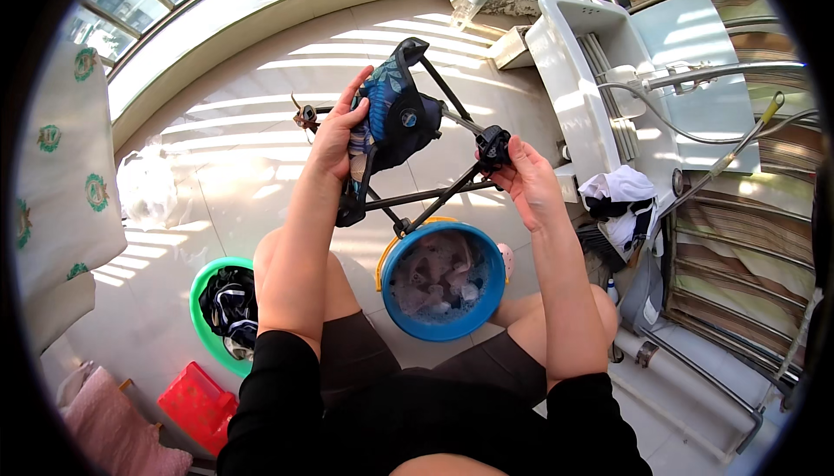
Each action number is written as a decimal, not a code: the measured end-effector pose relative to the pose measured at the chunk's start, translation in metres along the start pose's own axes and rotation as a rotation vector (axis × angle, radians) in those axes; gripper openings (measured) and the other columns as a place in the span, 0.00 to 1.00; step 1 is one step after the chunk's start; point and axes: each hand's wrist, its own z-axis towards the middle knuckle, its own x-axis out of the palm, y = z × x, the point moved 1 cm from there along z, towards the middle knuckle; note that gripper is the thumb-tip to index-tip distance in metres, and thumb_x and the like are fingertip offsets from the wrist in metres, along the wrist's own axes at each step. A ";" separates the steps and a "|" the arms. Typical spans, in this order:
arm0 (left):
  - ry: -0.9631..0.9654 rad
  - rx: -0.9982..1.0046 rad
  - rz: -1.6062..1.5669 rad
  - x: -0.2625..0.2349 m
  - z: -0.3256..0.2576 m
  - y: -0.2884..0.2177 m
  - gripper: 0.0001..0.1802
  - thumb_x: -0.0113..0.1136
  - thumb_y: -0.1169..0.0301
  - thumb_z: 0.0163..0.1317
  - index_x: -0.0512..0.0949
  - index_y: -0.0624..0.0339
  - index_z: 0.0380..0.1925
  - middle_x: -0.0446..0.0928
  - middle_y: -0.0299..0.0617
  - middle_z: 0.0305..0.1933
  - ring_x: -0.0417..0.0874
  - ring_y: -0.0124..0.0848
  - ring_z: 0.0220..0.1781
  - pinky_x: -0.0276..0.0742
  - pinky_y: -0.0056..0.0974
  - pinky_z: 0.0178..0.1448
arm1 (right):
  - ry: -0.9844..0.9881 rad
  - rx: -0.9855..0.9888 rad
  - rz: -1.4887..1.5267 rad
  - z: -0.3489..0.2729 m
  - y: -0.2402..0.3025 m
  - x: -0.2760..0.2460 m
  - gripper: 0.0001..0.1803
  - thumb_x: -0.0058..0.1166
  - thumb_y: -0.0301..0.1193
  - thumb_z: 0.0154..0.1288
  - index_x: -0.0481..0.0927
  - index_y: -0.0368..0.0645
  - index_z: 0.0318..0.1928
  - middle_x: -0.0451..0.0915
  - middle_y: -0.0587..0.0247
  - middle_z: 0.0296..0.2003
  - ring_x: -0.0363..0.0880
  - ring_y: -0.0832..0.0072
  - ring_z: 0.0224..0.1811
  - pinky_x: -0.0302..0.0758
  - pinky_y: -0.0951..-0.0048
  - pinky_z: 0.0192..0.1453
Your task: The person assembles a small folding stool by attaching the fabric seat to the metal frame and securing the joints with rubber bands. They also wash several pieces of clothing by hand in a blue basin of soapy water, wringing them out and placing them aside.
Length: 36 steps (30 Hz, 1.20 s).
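Note:
A small folding stool [379, 109] with a blue leaf-patterned fabric seat and black tubular legs is held up in front of me, tipped on its side. My left hand [334, 141] grips the seat's left edge, its thumb on the fabric and its fingers partly behind. At the other side, my right hand [532, 184] is closed on a black plastic joint [493, 148] where the legs meet. Just below the stool, a blue bucket [402, 321] stands between my knees, with soaked cloth [443, 267] in sudsy water.
To the left sits a green basin [198, 318] of dark clothes, near a red plastic container [196, 406]. A white sink [556, 63] with a hose and metal racks [738, 259] line the right side. A clear bottle [470, 5] stands by a rock at the back.

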 end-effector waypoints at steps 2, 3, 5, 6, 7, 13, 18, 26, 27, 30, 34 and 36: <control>0.011 0.008 -0.007 0.002 0.003 -0.001 0.27 0.45 0.77 0.73 0.63 0.48 0.71 0.74 0.45 0.61 0.83 0.32 0.53 0.84 0.38 0.54 | 0.019 0.001 0.031 -0.003 0.004 0.002 0.25 0.47 0.47 0.75 0.76 0.35 0.52 0.83 0.52 0.46 0.84 0.68 0.47 0.81 0.66 0.54; 0.015 0.009 -0.012 0.001 0.004 0.000 0.27 0.45 0.77 0.73 0.63 0.48 0.71 0.74 0.45 0.61 0.83 0.33 0.53 0.84 0.38 0.54 | 0.024 0.010 0.058 -0.004 0.004 0.001 0.24 0.45 0.46 0.75 0.75 0.35 0.52 0.83 0.51 0.46 0.83 0.68 0.47 0.81 0.66 0.54; 0.011 0.003 -0.015 0.001 0.004 0.002 0.27 0.45 0.77 0.73 0.63 0.48 0.71 0.74 0.45 0.61 0.83 0.32 0.53 0.84 0.38 0.54 | 0.025 0.013 0.084 -0.005 0.006 0.003 0.23 0.43 0.45 0.77 0.75 0.35 0.53 0.82 0.51 0.47 0.83 0.67 0.48 0.80 0.66 0.55; 0.011 -0.001 -0.017 0.001 0.003 0.002 0.27 0.45 0.77 0.73 0.63 0.48 0.71 0.74 0.44 0.61 0.83 0.32 0.53 0.84 0.38 0.54 | 0.018 0.007 0.084 -0.007 0.007 0.005 0.22 0.42 0.44 0.78 0.75 0.36 0.53 0.82 0.50 0.48 0.83 0.67 0.49 0.80 0.65 0.55; 0.008 -0.001 -0.016 0.001 0.004 0.003 0.27 0.45 0.77 0.73 0.63 0.48 0.71 0.74 0.45 0.61 0.83 0.33 0.53 0.84 0.38 0.54 | 0.012 0.001 0.084 -0.008 0.007 0.006 0.22 0.41 0.43 0.78 0.74 0.36 0.53 0.82 0.50 0.48 0.83 0.67 0.49 0.80 0.65 0.56; 0.000 -0.019 -0.003 0.001 0.005 0.005 0.27 0.45 0.77 0.73 0.63 0.49 0.71 0.72 0.46 0.63 0.83 0.34 0.53 0.84 0.39 0.55 | 0.011 0.011 0.012 -0.004 0.006 0.011 0.20 0.47 0.41 0.76 0.73 0.37 0.55 0.82 0.52 0.49 0.81 0.71 0.50 0.76 0.67 0.58; 0.100 -0.088 -0.090 0.019 -0.002 0.019 0.30 0.48 0.77 0.71 0.59 0.47 0.72 0.75 0.47 0.60 0.84 0.35 0.52 0.84 0.39 0.54 | 0.007 -0.006 -0.063 -0.006 0.002 0.022 0.28 0.58 0.35 0.67 0.66 0.38 0.63 0.83 0.57 0.46 0.78 0.75 0.49 0.69 0.69 0.61; 0.145 0.107 0.565 0.051 -0.019 0.035 0.29 0.49 0.77 0.71 0.63 0.51 0.71 0.64 0.42 0.71 0.69 0.28 0.67 0.67 0.33 0.68 | 0.078 0.010 -0.048 -0.007 -0.003 0.038 0.32 0.65 0.26 0.58 0.70 0.38 0.63 0.82 0.61 0.42 0.80 0.77 0.43 0.73 0.74 0.55; 0.131 0.328 0.837 0.053 -0.015 0.038 0.29 0.52 0.76 0.68 0.66 0.49 0.69 0.69 0.52 0.66 0.73 0.39 0.65 0.69 0.40 0.67 | 0.061 0.007 -0.044 -0.006 -0.005 0.040 0.31 0.65 0.25 0.58 0.71 0.38 0.62 0.82 0.62 0.42 0.80 0.79 0.42 0.74 0.76 0.53; -0.084 0.834 1.519 0.058 -0.029 0.046 0.25 0.54 0.76 0.65 0.73 0.48 0.62 0.73 0.54 0.62 0.71 0.48 0.67 0.63 0.51 0.71 | 0.035 -0.028 -0.002 -0.004 -0.008 0.046 0.26 0.65 0.26 0.59 0.74 0.39 0.59 0.80 0.67 0.38 0.79 0.82 0.41 0.75 0.78 0.50; 0.381 0.820 1.515 0.070 -0.041 0.030 0.20 0.56 0.77 0.62 0.79 0.51 0.55 0.77 0.44 0.61 0.75 0.46 0.65 0.67 0.52 0.68 | 0.045 -0.076 0.036 -0.007 0.004 0.045 0.22 0.60 0.32 0.67 0.74 0.42 0.59 0.80 0.66 0.43 0.80 0.81 0.44 0.75 0.76 0.52; 0.312 0.729 1.499 0.070 -0.043 0.035 0.20 0.58 0.76 0.62 0.79 0.54 0.55 0.80 0.43 0.57 0.80 0.45 0.58 0.74 0.46 0.61 | 0.087 -0.042 0.087 -0.007 0.005 0.042 0.22 0.56 0.38 0.70 0.73 0.41 0.60 0.81 0.62 0.45 0.80 0.77 0.46 0.74 0.73 0.55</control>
